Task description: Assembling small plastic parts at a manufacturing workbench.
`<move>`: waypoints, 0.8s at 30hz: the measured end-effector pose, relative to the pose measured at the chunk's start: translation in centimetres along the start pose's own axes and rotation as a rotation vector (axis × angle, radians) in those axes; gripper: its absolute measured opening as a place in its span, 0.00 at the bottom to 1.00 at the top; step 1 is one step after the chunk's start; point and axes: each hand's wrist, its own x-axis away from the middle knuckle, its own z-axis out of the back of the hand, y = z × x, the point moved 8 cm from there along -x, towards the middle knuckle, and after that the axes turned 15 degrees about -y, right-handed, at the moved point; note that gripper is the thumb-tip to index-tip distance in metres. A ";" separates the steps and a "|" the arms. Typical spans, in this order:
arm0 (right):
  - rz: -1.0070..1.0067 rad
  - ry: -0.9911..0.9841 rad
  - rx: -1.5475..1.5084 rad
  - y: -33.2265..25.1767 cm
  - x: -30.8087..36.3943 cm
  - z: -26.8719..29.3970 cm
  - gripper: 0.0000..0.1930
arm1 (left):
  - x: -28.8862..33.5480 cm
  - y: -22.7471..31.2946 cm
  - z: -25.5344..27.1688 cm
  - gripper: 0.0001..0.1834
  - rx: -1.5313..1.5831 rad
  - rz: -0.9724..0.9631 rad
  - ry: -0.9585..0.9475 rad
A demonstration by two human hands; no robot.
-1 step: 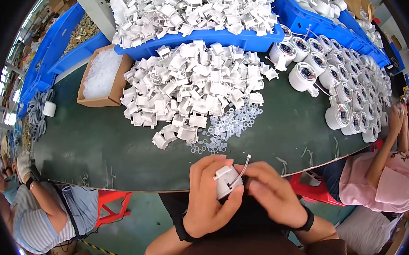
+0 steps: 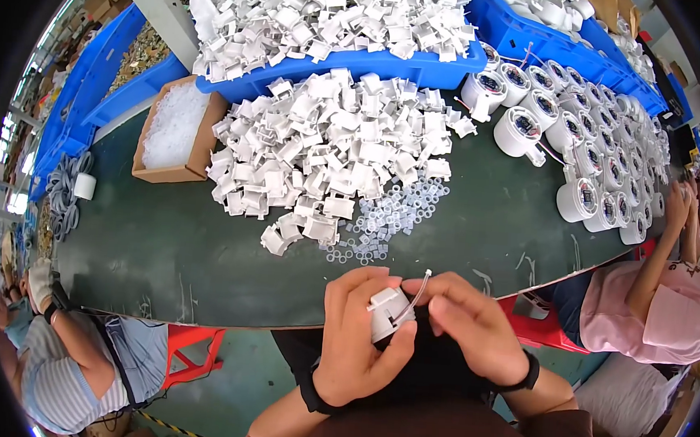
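My left hand (image 2: 358, 341) is wrapped round a small white plastic housing (image 2: 386, 312), just off the table's near edge. A thin cable (image 2: 418, 298) with a small white connector at its tip rises from the housing's right side. My right hand (image 2: 472, 324) is beside it, its index finger reaching behind the cable to the housing's upper right. Its thumb stands apart from that fingertip, and I see nothing held between them. The other fingers are curled and partly hidden. Beyond my hands lie loose clear plastic rings (image 2: 403, 214) and a heap of white plastic parts (image 2: 322, 147).
A blue bin (image 2: 361, 65) piled with white parts stands behind the heap. A cardboard box (image 2: 168, 176) of clear pieces is on the left, near grey coils (image 2: 66, 190). White round units (image 2: 576, 200) crowd the right. Co-workers sit at both sides, on red stools (image 2: 194, 360).
My right hand's index finger has moved left and in to the housing, and the thumb has lifted. The cable tip has shifted slightly. My left hand keeps its hold.
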 end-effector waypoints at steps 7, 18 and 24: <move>0.119 -0.012 -0.252 -1.8 -0.9 -0.1 0.08 | -0.5 0.7 0.6 0.22 -0.123 0.020 0.040; 0.319 0.188 0.453 -2.7 -0.7 -1.1 0.08 | -0.8 0.5 1.9 0.08 -0.035 0.105 0.122; 0.191 0.170 -0.134 0.2 -1.4 -1.9 0.05 | -0.8 0.7 1.9 0.08 -0.097 0.042 0.168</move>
